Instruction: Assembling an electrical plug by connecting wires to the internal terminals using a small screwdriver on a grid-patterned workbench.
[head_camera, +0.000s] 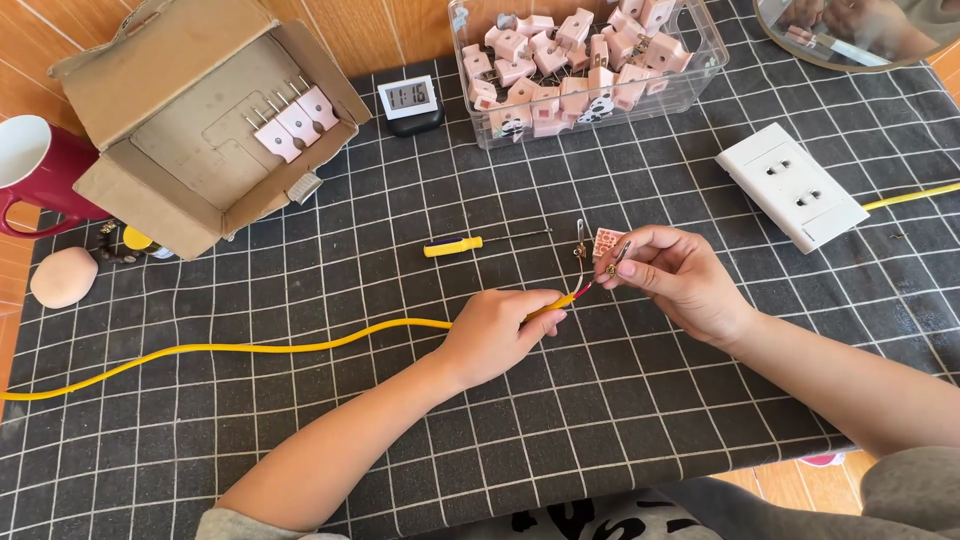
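**2 hands at the end of a yellow cable**

At the far left stands a red mug (40, 170), with an open cardboard box (190, 130) beside it holding 3 pink plugs (297, 122). The yellow cable (250, 348) runs from the left edge across the black grid mat (600, 420). The left hand (495, 335) pinches the cable near its stripped end. A yellow screwdriver (455, 245) lies just beyond. The right hand (675, 275) grips a small plug part (605, 245) at the wire tips. Farther off sit a clear bin (700, 70) of plugs and, right, a white socket (790, 185).
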